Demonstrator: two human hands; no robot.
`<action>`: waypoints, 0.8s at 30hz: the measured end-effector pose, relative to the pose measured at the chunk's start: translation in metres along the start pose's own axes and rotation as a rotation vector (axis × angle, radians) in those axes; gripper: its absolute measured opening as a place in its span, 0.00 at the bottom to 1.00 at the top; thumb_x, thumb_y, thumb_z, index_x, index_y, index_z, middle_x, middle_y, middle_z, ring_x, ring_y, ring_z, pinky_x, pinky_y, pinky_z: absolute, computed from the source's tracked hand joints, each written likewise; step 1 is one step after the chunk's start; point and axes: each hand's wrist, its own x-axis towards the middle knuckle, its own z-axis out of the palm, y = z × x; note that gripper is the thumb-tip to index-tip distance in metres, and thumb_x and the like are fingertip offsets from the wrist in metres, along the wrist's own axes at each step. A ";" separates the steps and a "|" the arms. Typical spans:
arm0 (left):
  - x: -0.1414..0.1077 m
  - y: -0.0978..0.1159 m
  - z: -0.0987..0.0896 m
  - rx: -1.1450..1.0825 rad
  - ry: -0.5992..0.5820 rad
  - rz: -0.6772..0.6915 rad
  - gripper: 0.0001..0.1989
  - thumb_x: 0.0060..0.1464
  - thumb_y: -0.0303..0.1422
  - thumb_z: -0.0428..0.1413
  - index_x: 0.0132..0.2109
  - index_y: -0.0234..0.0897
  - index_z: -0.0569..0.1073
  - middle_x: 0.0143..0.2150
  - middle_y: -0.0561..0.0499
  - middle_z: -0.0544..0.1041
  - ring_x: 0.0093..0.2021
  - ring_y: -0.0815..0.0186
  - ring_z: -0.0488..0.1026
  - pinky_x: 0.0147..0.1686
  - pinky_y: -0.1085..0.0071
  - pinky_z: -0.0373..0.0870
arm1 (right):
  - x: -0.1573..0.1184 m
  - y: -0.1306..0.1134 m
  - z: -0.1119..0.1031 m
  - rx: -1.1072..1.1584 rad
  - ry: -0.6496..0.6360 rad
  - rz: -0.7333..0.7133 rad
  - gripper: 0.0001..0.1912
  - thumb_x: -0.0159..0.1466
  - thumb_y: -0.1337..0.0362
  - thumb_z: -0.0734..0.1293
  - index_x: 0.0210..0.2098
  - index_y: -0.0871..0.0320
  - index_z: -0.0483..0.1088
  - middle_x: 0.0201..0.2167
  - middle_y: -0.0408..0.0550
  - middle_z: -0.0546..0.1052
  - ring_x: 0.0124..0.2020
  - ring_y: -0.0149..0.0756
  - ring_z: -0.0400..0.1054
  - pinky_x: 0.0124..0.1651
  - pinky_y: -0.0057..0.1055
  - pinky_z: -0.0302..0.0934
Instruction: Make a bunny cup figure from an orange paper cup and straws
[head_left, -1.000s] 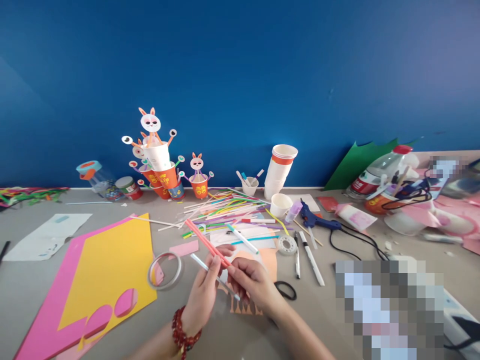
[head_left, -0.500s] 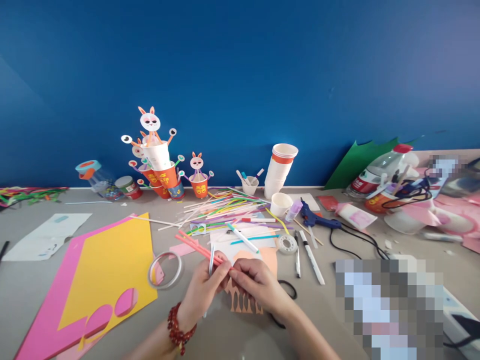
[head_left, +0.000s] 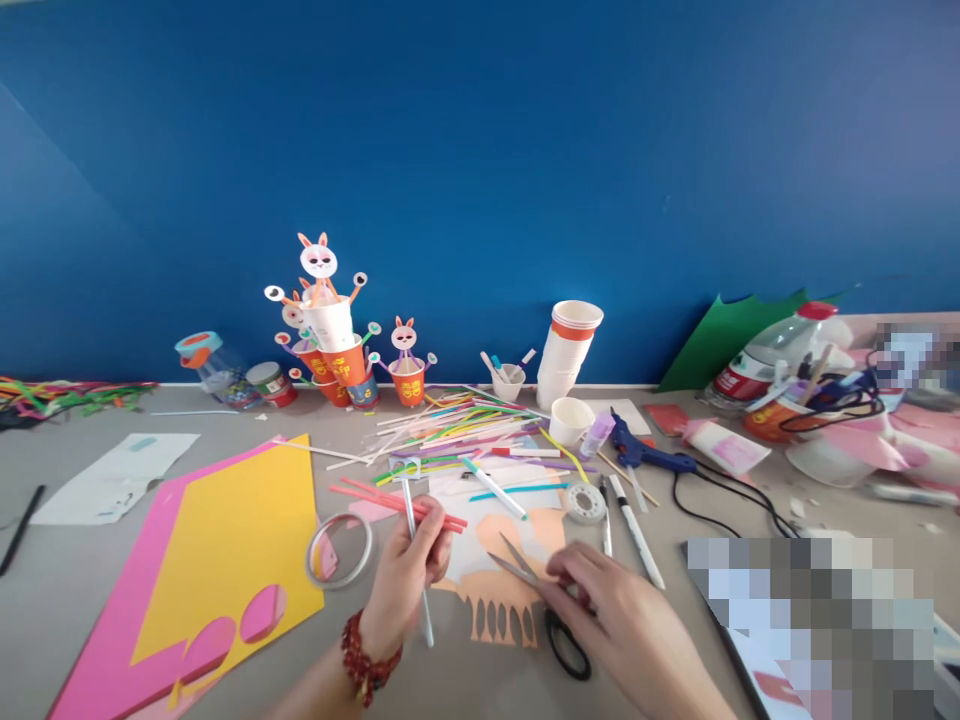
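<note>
My left hand (head_left: 421, 545) is closed around several coral-red straws (head_left: 364, 492), pinched between thumb and fingers. A pale blue-grey stick (head_left: 428, 620) also passes through this hand, slanting down past the palm. Farther right, my right hand (head_left: 600, 595) has its fingers curled at the black handles of a pair of scissors (head_left: 517, 570). The scissor blades point up and left, spread apart, clear of the straws. Beneath them lies peach paper (head_left: 480, 590) with a row of slots cut in its near edge, beside white paper.
Yellow card (head_left: 240, 520) and a tape roll (head_left: 339, 550) lie left. Behind are loose straws (head_left: 450, 420), bunny-faced cups (head_left: 409, 385) and stacked paper cups (head_left: 564, 350). Markers (head_left: 636, 530), a glue gun (head_left: 652, 455) with its cord and a pixelated area are right.
My hands have moved apart. My right hand has left the straws and taken hold of the scissors, while my left keeps the straws, which now lie flatter.
</note>
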 end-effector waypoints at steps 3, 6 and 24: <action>0.000 -0.002 0.000 -0.032 0.017 0.014 0.19 0.57 0.47 0.59 0.34 0.37 0.65 0.20 0.61 0.61 0.19 0.77 0.51 0.19 0.78 0.45 | -0.025 0.023 0.012 -0.094 -0.007 0.020 0.08 0.64 0.58 0.62 0.42 0.50 0.70 0.41 0.47 0.78 0.34 0.42 0.77 0.31 0.30 0.65; -0.001 -0.003 0.001 -0.036 0.041 0.043 0.18 0.57 0.47 0.59 0.34 0.36 0.65 0.20 0.60 0.61 0.19 0.77 0.52 0.20 0.78 0.47 | -0.036 0.032 0.027 -0.167 0.038 0.024 0.14 0.62 0.61 0.63 0.47 0.50 0.68 0.46 0.50 0.77 0.38 0.44 0.78 0.33 0.33 0.68; -0.001 0.003 0.005 -0.037 0.120 0.200 0.18 0.56 0.48 0.59 0.33 0.35 0.70 0.23 0.57 0.67 0.17 0.78 0.52 0.17 0.79 0.48 | -0.004 0.000 0.026 0.982 -0.218 0.172 0.22 0.58 0.43 0.68 0.33 0.55 0.62 0.23 0.41 0.71 0.19 0.30 0.63 0.20 0.25 0.61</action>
